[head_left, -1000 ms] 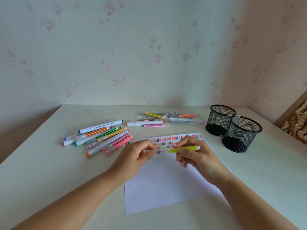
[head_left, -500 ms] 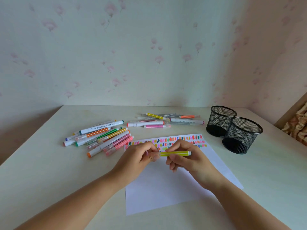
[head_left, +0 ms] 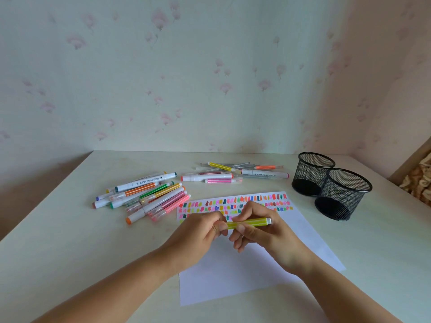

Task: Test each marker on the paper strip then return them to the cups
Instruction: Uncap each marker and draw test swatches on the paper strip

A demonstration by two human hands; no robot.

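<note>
Since a second ago our two hands have drawn together over the sheet, and the gap that showed between them has closed. Our left hand (head_left: pixel 200 231) now pinches the left end of the yellow-green marker (head_left: pixel 251 222) with curled fingers. Our right hand (head_left: pixel 263 236) grips the barrel, its fingers wrapped round it.

We hold the marker about level above the paper (head_left: pixel 233 278). Its pale right end sticks out past the right knuckles. Its left end is hidden inside the left fingers, so we cannot tell whether a cap sits on it.

Rows of colour swatches (head_left: pixel 256 198) fill the far strip of the paper, just beyond our hands. On the worktop (head_left: pixel 70 252) a loose pile of markers (head_left: pixel 144 197) lies to the left of the paper, and a second group of markers (head_left: pixel 233 174) lies beyond its far edge.

To the right of the paper stand two black mesh cups. The nearer cup (head_left: pixel 342 197) overlaps the farther cup (head_left: pixel 312 173) in our view.
</note>
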